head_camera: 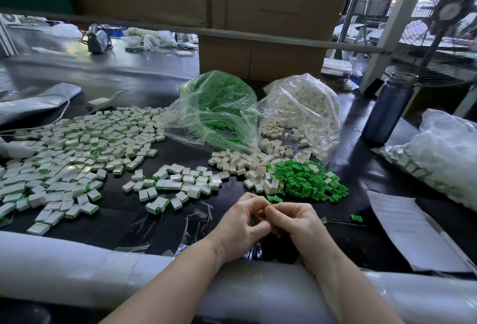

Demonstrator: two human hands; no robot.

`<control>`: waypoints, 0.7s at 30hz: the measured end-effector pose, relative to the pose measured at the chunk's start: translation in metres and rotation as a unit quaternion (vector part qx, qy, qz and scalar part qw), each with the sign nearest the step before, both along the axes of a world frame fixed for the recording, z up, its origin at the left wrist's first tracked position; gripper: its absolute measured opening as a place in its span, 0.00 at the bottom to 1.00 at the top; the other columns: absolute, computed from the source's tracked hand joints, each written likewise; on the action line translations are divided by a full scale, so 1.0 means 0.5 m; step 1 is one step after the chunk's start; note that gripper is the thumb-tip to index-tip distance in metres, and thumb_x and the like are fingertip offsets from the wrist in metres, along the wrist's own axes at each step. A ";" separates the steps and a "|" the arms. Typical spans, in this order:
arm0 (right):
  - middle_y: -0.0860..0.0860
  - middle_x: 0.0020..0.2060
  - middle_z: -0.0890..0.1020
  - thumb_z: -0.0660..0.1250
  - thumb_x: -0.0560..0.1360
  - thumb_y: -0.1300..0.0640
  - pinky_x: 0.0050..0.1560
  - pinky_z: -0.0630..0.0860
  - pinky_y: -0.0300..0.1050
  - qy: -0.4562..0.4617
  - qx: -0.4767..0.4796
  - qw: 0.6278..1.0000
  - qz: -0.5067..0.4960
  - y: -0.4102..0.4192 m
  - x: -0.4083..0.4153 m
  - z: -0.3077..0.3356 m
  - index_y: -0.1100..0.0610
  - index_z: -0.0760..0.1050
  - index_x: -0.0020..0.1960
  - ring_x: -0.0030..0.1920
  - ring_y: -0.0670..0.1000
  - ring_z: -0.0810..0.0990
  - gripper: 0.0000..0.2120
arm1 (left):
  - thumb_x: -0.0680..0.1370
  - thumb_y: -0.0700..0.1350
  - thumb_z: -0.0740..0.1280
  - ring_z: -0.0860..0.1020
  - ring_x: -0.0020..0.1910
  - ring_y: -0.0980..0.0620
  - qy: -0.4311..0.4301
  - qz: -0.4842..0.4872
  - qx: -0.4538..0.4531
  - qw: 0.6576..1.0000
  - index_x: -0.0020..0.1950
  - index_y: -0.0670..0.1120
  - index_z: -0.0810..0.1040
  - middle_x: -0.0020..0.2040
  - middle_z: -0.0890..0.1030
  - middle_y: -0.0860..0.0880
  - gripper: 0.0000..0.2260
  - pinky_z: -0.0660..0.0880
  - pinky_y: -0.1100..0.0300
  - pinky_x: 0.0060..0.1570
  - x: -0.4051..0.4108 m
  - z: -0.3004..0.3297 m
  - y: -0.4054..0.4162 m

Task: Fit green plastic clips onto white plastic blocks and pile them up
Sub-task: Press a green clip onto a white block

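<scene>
My left hand (241, 223) and my right hand (296, 223) meet fingertip to fingertip just above the black table's front edge. Both have their fingers curled inward, pinching a small piece that the fingers hide. Just beyond them lies a heap of loose green clips (307, 181). A heap of bare white blocks (245, 163) lies to its left. Fitted blocks with green edges (178, 184) form a small pile ahead of my left hand. A much larger spread of fitted blocks (77, 148) covers the table's left side.
Two open clear bags sit behind the heaps, one of green clips (219, 106) and one of white blocks (307, 106). A blue bottle (387, 109) stands at the right, with a filled bag (438, 153) and a paper sheet (407, 230) nearby. Cardboard boxes (260, 57) stand behind.
</scene>
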State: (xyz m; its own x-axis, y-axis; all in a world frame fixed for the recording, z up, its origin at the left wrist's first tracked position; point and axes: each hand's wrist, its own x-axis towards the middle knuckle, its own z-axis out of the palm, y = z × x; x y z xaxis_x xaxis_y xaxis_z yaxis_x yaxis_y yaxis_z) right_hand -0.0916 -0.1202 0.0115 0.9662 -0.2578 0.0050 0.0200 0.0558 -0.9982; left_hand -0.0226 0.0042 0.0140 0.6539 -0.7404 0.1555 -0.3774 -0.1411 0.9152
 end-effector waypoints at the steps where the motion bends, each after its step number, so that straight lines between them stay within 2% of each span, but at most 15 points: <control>1: 0.52 0.24 0.75 0.69 0.64 0.54 0.27 0.68 0.33 0.000 0.003 1.000 -0.001 0.000 0.001 0.001 0.61 0.83 0.36 0.25 0.44 0.71 0.10 | 0.73 0.34 0.66 0.73 0.43 0.52 -0.001 -0.001 0.001 1.000 0.43 0.46 0.76 0.51 0.72 0.44 0.07 0.73 0.62 0.48 0.000 -0.001 0.000; 5: 0.51 0.24 0.77 0.69 0.65 0.54 0.27 0.69 0.33 -0.003 0.005 1.000 0.000 0.001 0.001 0.004 0.60 0.83 0.36 0.25 0.43 0.72 0.09 | 0.74 0.34 0.66 0.73 0.43 0.51 0.000 0.002 -0.005 1.000 0.44 0.45 0.77 0.51 0.73 0.43 0.06 0.73 0.61 0.48 0.001 -0.002 -0.001; 9: 0.52 0.25 0.78 0.69 0.65 0.54 0.27 0.70 0.32 -0.008 0.014 1.000 0.009 0.002 -0.001 0.003 0.60 0.83 0.36 0.26 0.43 0.73 0.09 | 0.74 0.34 0.66 0.74 0.43 0.49 0.010 0.000 -0.012 1.000 0.44 0.45 0.77 0.51 0.73 0.42 0.06 0.74 0.54 0.50 0.003 -0.001 0.000; 14: 0.53 0.25 0.78 0.70 0.64 0.55 0.26 0.70 0.33 -0.009 0.021 1.000 0.005 0.000 -0.002 0.004 0.61 0.83 0.36 0.25 0.43 0.74 0.09 | 0.74 0.35 0.67 0.73 0.44 0.50 0.001 -0.008 -0.013 1.000 0.42 0.48 0.76 0.51 0.73 0.44 0.08 0.74 0.59 0.49 0.001 -0.002 0.000; 21: 0.53 0.27 0.79 0.70 0.65 0.53 0.28 0.70 0.34 -0.004 0.015 1.000 0.009 0.000 -0.002 0.002 0.60 0.83 0.37 0.27 0.44 0.74 0.10 | 0.74 0.34 0.66 0.74 0.43 0.49 0.021 -0.002 -0.034 0.999 0.42 0.47 0.76 0.47 0.72 0.48 0.08 0.75 0.52 0.50 0.003 -0.005 -0.003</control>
State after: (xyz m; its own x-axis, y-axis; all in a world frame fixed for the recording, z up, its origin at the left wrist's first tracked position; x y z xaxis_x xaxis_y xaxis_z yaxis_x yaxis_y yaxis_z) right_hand -0.0925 -0.1201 0.0127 0.9708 -0.2399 0.0053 0.0270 0.0872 -0.9958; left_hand -0.0212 0.0029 0.0117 0.6574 -0.7322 0.1779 -0.3394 -0.0770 0.9375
